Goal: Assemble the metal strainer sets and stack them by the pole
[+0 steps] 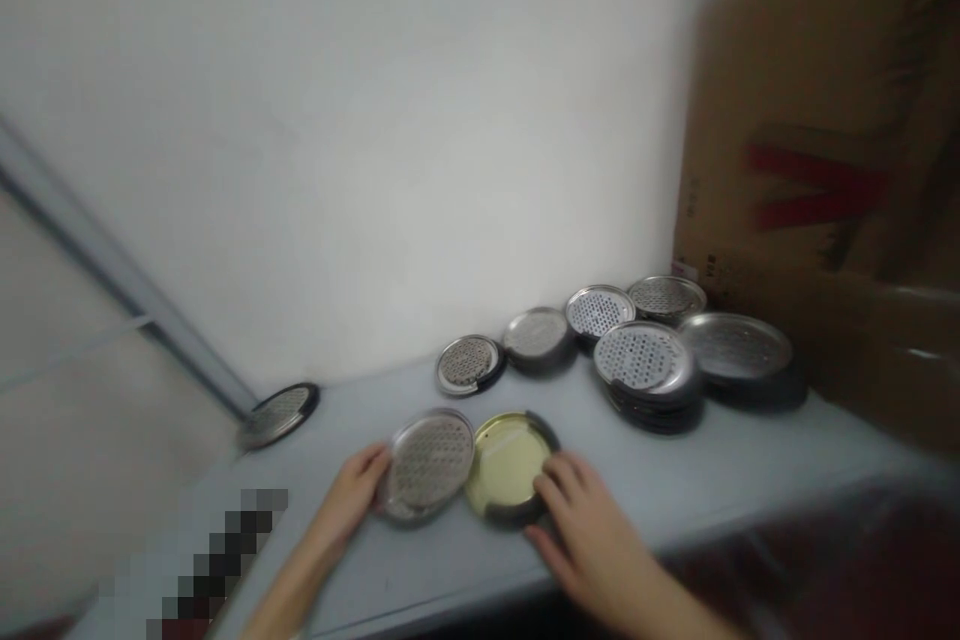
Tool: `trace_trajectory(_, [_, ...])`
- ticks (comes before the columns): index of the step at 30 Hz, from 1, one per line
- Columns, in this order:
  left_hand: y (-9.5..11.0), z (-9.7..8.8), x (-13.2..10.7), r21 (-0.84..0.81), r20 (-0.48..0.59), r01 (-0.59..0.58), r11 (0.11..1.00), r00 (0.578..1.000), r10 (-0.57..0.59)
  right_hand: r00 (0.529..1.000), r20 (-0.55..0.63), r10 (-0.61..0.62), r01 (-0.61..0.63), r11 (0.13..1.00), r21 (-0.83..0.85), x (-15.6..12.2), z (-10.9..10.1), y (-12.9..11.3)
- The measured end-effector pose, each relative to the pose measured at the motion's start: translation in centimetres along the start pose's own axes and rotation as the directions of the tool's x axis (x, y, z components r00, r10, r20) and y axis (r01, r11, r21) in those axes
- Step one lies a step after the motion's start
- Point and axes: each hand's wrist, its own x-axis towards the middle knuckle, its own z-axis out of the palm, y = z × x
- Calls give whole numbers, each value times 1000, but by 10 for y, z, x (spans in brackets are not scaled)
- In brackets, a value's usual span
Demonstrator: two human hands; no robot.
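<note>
Reading clock hours from the middle of the pair in hand, with twelve toward the wall (337, 120), begin between nine and ten with a dark-edged disc (279, 415), lying alone on the desk (420, 570). At nine, find the left grip (352, 495), pinching the grey perforated disc (429, 465) at the left rim; cannot tell whether lifted or resting. Best to hold by the edge only, with fingertips clear of the rough holes. At twelve, note a smaller perforated disc (466, 363). At three, close against the grey one, see the yellow-green disc (510, 465), with a dark band along part of the rim. Beyond, at one, find a plain grey disc (536, 333). Back at three, note the right grip (589, 525), seemingly pinching the yellow-green disc around four o'clock on the rim. To handle the pair well, press lightly and evenly, turn from the wrists, and leave a little room between the rims to avoid scraping or knocking. Farther right, at two, see a stack of perforated discs (643, 360), then a wide disc (739, 345) before a brown carton (817, 100).
</note>
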Motion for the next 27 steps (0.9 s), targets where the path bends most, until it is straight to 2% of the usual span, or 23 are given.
trace_trajectory(4, [-9, -15, -4, 60, -28, 28, 998, 999, -26, 999, -18, 30, -30, 999, 30, 0, 0, 3])
trace_trajectory(6, [-10, -20, -5, 150, -40, 22, 989, 999, -16, 997, -36, 61, -59, 997, 56, 0, 1, 6])
trace_trajectory(8, [-8, -23, -8, 339, -99, -27, 940, 993, 64, 994, -53, 91, -87, 993, 77, 0, 2, 8])
trace_trajectory(9, [-6, -22, -12, 454, -141, -74, 888, 978, 153, 993, -60, 99, -94, 992, 82, 0, 3, 8])
trace_trajectory(10, [-3, -19, -17, 565, -176, -129, 815, 946, 272, 993, -64, 102, -97, 992, 83, 0, 3, 9])
trace_trajectory(11, [0, -14, -23, 651, -192, -197, 733, 891, 410, 993, -66, 102, -97, 992, 82, 0, 4, 9])
trace_trajectory(12, [4, -6, -31, 700, -167, -268, 662, 839, 517, 993, -66, 101, -95, 992, 78, 0, 5, 9])
trace_trajectory(14, [12, 16, -49, 709, -49, -429, 559, 762, 646, 993, -67, 98, -93, 993, 71, -1, 7, 8])
trace_trajectory(17, [24, 54, -74, 643, 231, -672, 368, 628, 743, 994, -76, 81, -77, 995, 66, -1, 8, 9])
trace_trajectory(19, [29, 74, -83, 585, 350, -756, 294, 562, 750, 994, -85, 62, -57, 997, 61, -1, 8, 12])
trace_trajectory(22, [32, 89, -86, 524, 387, -796, 304, 540, 748, 994, -101, 47, -43, 998, 36, -1, 2, 25])
trace_trajectory(27, [26, 88, -84, 489, 292, -780, 391, 568, 769, 982, -172, 84, -82, 996, 22, 1, -11, 60])
